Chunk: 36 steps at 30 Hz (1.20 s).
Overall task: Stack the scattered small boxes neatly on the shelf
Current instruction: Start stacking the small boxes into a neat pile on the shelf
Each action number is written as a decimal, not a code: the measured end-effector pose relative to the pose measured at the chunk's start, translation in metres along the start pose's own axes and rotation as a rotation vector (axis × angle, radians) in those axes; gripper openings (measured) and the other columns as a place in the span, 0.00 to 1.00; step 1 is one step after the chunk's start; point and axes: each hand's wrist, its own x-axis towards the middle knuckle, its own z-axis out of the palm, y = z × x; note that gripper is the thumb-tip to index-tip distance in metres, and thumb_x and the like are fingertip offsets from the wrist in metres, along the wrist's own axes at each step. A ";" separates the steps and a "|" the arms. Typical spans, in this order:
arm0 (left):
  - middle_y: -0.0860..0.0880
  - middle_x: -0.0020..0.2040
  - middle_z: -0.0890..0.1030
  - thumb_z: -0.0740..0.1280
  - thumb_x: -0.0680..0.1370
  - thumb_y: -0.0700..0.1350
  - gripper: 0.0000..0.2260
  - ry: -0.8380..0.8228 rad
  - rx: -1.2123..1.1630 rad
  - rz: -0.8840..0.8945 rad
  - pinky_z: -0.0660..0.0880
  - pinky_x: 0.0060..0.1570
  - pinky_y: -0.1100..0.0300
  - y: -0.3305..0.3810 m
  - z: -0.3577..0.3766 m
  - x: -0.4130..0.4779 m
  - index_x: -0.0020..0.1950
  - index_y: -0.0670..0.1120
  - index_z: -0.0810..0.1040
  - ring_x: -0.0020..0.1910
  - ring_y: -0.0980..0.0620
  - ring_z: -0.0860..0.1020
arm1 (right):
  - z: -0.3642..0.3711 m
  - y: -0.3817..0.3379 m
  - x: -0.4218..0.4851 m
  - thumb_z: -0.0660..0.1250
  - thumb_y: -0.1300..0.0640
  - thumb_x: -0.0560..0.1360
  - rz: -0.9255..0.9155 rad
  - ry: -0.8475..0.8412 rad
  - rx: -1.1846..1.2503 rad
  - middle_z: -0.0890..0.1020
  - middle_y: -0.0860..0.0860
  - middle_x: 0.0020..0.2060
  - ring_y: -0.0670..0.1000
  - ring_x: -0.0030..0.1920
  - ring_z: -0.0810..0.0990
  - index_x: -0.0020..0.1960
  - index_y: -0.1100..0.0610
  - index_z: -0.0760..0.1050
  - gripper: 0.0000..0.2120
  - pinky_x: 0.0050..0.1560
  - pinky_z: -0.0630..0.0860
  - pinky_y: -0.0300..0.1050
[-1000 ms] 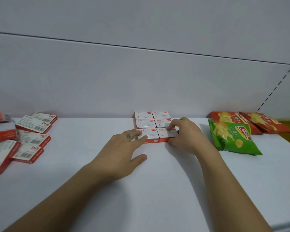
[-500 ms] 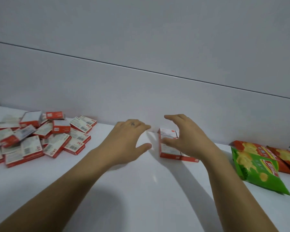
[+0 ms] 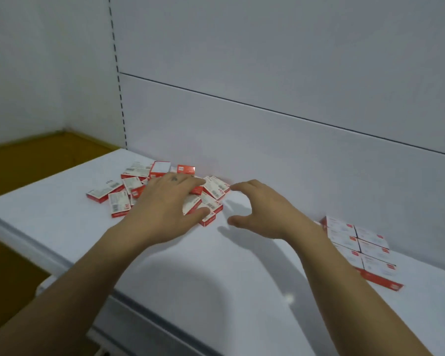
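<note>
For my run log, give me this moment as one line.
left hand: open, over scattered boxes | right hand: open, empty, beside them | neat stack: at right on shelf

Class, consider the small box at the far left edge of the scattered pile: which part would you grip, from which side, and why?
Pinch the leftmost box across its two long edges, coming from above and the left. It lies flat, label up, on the shelf, and that side looks free of neighbours.
</note>
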 end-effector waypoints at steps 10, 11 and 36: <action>0.55 0.75 0.62 0.61 0.72 0.68 0.32 -0.108 0.083 -0.229 0.56 0.71 0.47 -0.045 -0.007 -0.039 0.74 0.61 0.59 0.74 0.51 0.58 | 0.052 -0.049 0.046 0.68 0.35 0.69 0.009 0.003 -0.065 0.77 0.49 0.59 0.53 0.59 0.75 0.65 0.48 0.69 0.30 0.52 0.74 0.48; 0.55 0.75 0.61 0.61 0.72 0.69 0.32 -0.112 0.086 -0.236 0.56 0.71 0.48 -0.047 -0.006 -0.041 0.74 0.61 0.58 0.74 0.51 0.58 | 0.057 -0.053 0.049 0.68 0.34 0.68 0.034 0.021 -0.073 0.78 0.49 0.57 0.53 0.57 0.76 0.62 0.49 0.70 0.30 0.49 0.73 0.48; 0.54 0.69 0.70 0.65 0.73 0.63 0.28 -0.014 -0.052 0.172 0.60 0.66 0.50 0.022 0.024 0.022 0.71 0.58 0.65 0.68 0.51 0.64 | 0.021 0.010 -0.010 0.71 0.43 0.66 0.231 0.365 0.123 0.74 0.44 0.51 0.47 0.50 0.76 0.60 0.48 0.65 0.27 0.44 0.71 0.43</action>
